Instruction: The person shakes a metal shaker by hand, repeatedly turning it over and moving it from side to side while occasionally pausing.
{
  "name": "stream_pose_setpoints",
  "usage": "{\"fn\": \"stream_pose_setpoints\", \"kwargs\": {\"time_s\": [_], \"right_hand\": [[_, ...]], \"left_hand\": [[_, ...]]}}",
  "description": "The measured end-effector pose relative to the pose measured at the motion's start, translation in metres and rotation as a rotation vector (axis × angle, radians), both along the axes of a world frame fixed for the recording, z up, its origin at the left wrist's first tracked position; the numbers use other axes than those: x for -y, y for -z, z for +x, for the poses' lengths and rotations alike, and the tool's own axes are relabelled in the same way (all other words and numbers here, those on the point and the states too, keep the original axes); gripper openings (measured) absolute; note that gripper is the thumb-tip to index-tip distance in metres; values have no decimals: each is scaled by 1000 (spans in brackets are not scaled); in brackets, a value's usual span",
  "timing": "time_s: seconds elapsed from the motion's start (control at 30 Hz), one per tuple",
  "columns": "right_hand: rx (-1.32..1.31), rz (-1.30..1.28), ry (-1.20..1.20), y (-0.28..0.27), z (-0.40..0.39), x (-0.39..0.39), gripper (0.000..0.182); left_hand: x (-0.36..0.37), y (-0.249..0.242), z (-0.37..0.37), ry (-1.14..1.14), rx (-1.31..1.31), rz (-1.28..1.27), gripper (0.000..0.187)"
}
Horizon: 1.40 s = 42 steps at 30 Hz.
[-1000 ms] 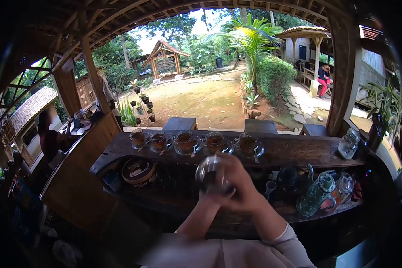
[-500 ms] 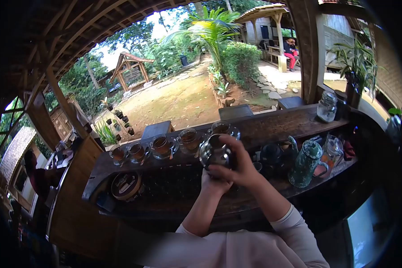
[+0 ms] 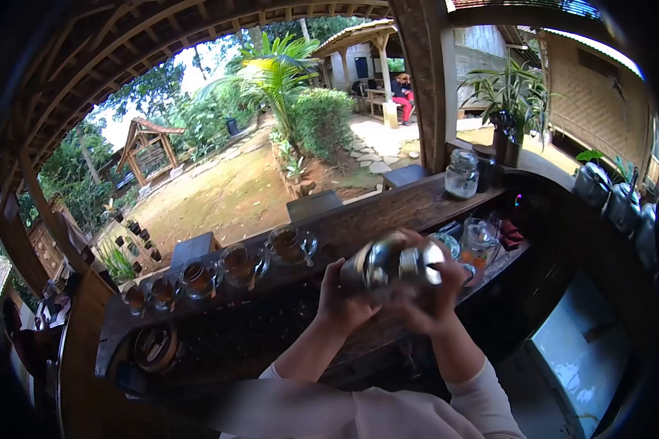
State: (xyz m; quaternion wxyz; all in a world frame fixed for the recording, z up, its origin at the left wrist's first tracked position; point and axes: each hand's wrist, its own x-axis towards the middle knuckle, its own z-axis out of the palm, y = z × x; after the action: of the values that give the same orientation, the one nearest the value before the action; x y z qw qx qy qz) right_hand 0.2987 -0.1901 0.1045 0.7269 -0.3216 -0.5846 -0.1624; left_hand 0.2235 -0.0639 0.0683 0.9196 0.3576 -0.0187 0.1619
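Observation:
A shiny silver canister (image 3: 375,268) lies tilted between my hands over the counter, smeared by motion. My left hand (image 3: 338,301) is closed round its left end, thumb up along the side. My right hand (image 3: 445,296) is curled over the right end, where a bright, lid-like part shows; its fingers are blurred. Beyond my left hand, a glass cup (image 3: 288,245) of brown drink stands on a saucer with a spoon. It ends a slanting row of several such cups. Behind my right hand, the speckled green enamel pot (image 3: 447,243) is mostly hidden.
A glass jug (image 3: 479,235) and dark red cloth (image 3: 510,233) lie right of the pot. On the raised wooden ledge (image 3: 388,212) stands a glass jar (image 3: 461,175) with white contents. A round box (image 3: 154,347) sits at lower left. Stools line the far side; a person sits far off.
My view has swung right. The canister has gone from upright to tilted, and my right hand has shifted from its top to its right end.

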Motion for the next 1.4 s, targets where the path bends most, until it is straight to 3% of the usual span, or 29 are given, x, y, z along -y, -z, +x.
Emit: {"fn": "stream_pose_setpoints", "kwargs": {"time_s": [0.07,0.13,0.17,0.2,0.23,0.27,0.3,0.33,0.4,0.47,0.5,0.53,0.57,0.6,0.67,0.73,0.77,0.8,0.9,0.97,1.0,1.07,1.13,1.17,1.2,1.27,1.33,1.37,1.4], "right_hand": [[243,-186,-112,-31,-34,61,45],[337,-257,-259,8,-29,85,38],[-319,-537,-809,93,1,108,63],[210,-147,-275,12,-26,82,37],[38,-329,-240,15,-8,86,41],[173,-163,-59,-1,14,62,55],[294,-35,219,2,39,45,70],[141,-162,295,18,63,40,80],[296,19,369,-11,58,67,69],[164,-9,32,-19,19,105,44],[157,-12,27,-16,0,128,44],[-410,-144,-347,-14,-13,152,45],[-980,-272,-715,-11,-15,169,47],[-844,-748,-743,-16,25,136,45],[18,18,-204,-40,27,124,50],[335,100,511,-37,98,99,65],[-31,36,345,-41,97,99,81],[-51,37,430,-47,88,111,76],[163,75,280,-44,52,150,63],[-724,-51,-629,-23,29,169,60],[-722,-52,-628,-25,34,168,60],[-531,21,-802,-56,51,157,62],[383,300,458,-65,120,116,72],[86,214,328,-73,124,113,76],[-214,129,193,-76,124,112,81],[106,336,601,-82,111,124,77],[-225,104,92,-12,117,146,64],[-219,97,67,-22,106,142,64],[-225,87,-194,-41,81,143,66]], "left_hand": [[12,-33,-8,242,103,-296,50],[14,-30,8,305,636,118,57],[13,-29,16,290,697,159,57],[10,-24,25,278,753,200,57],[6,-15,31,195,407,70,54],[11,-17,45,67,85,-40,51],[7,-10,60,96,-79,-174,49],[6,-1,72,125,-252,-312,47],[22,-23,82,103,-275,-249,47],[51,-56,63,197,156,-41,52],[59,-70,55,204,436,236,57],[64,-77,56,272,720,378,57],[71,-82,62,291,716,327,57],[78,-88,71,311,713,276,57],[69,-90,109,240,254,152,50],[48,-53,163,290,-11,-4,48],[53,-56,160,147,-297,53,48],[68,-68,149,122,-321,36,48],[97,-117,109,328,93,124,48],[105,-127,100,284,581,454,48],[104,-125,105,248,764,534,47],[105,-114,120,71,338,189,52],[92,-101,153,59,-16,19,48],[87,-105,158,-19,-238,-9,43],[87,-106,162,-75,-272,54,41],[96,-118,150,107,25,117,46],[118,-147,113,132,396,319,50],[118,-147,112,165,793,521,51],[112,-149,115,215,1023,671,48]]}}
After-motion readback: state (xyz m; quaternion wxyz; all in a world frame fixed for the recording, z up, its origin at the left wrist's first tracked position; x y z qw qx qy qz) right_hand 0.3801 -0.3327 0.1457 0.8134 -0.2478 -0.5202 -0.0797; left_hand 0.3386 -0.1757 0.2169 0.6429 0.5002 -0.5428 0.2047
